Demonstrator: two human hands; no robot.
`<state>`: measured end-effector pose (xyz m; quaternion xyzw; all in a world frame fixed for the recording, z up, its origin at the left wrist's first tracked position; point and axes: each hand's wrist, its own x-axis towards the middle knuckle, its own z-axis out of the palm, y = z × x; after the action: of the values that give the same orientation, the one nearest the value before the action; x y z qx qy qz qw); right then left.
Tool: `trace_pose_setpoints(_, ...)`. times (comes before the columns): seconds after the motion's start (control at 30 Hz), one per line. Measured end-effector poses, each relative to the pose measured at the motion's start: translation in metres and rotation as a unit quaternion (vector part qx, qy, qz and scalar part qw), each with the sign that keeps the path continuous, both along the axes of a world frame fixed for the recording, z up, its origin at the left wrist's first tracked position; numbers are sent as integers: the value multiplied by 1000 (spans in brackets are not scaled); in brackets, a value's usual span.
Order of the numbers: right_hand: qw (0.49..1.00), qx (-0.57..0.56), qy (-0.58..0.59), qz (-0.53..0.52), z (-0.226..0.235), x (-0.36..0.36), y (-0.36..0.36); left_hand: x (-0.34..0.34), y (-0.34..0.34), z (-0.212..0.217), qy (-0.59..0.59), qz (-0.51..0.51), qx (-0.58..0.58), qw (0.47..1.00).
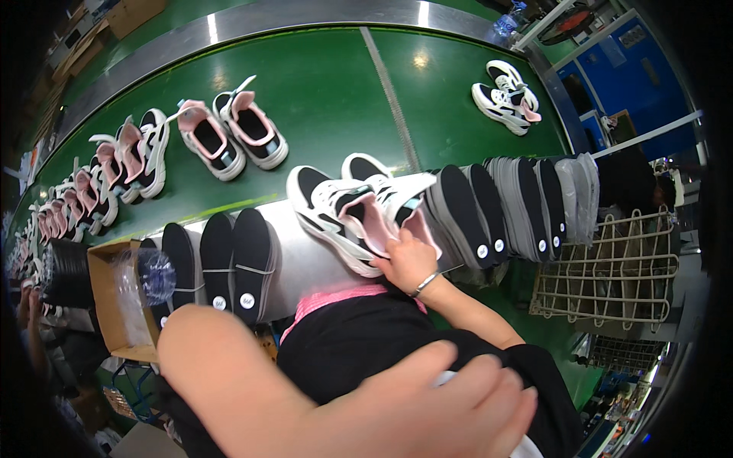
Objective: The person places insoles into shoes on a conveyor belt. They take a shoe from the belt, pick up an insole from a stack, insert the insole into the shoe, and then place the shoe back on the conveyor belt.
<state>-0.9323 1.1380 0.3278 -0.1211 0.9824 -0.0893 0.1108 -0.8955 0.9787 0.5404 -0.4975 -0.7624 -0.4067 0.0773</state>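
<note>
My right hand, with a bracelet at the wrist, grips the heel of a white, black and pink sneaker. Its fingers reach over the pink-lined opening. Touching that shoe on the left is its mate, and both stand on the metal ledge with toes pointing away. Close to the camera, my left hand crosses low over my lap, blurred, its fingers curled. A small whitish bit shows between thumb and fingers; what it is I cannot make out.
Stacked black insoles lie left of the sneakers, more insoles right. An open carton holds clear plastic. Beyond, a green conveyor belt carries another pair, a row of sneakers and a far-right pair. A wire rack stands right.
</note>
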Motion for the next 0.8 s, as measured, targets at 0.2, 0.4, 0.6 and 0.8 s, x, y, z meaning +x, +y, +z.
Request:
trace_pose_setpoints(0.2,1000,-22,13,8,4,21,5,10,22,1,5,-201,71,977)
trace_pose_setpoints(0.4,963,-186,143,-133,12,-3,61,-15,23,-61,-137,-168,-38,975)
trace_pose_setpoints(0.6,961,34,149,-232,-52,-20,149,-42,-31,-202,-375,295,-94,874)
trace_pose_setpoints(0.8,955,87,46,-280,-37,-38,139,-54,-9,-250,-226,327,-27,917)
